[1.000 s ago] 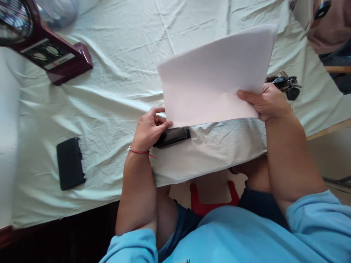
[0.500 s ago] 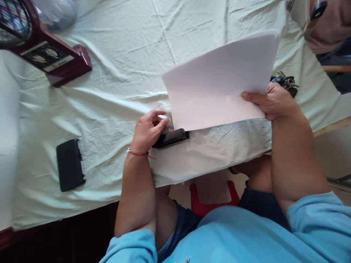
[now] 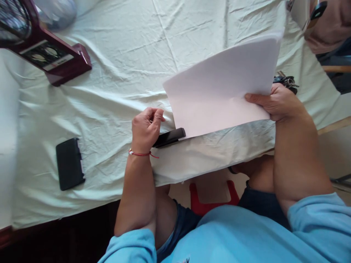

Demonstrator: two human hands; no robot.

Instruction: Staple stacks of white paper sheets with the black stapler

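Observation:
A black stapler (image 3: 171, 137) lies near the table's front edge, with the lower left corner of a stack of white paper (image 3: 219, 87) at its jaw. My left hand (image 3: 146, 128) is at the stapler's rear end, its heel and wrist side against or just over it. Its thumb and fingers are curled together above the stapler; whether something small is between them is hidden. My right hand (image 3: 276, 104) grips the right edge of the paper, thumb on top and fingers underneath. The sheets bow slightly, and their far right edge is raised off the cloth.
A pale cloth (image 3: 117, 73) covers the table. A black rectangular case (image 3: 70, 164) lies at left. A dark red stand with a round frame (image 3: 55, 54) and a plastic bag (image 3: 59, 14) are at the far left. Keys (image 3: 286, 81) lie beyond my right hand. Below is a red stool (image 3: 201, 208).
The paper has shifted slightly right and toward me with my right hand, its corner now at the stapler's jaw. My left fingers have curled closer together, and the stapler has tilted a little.

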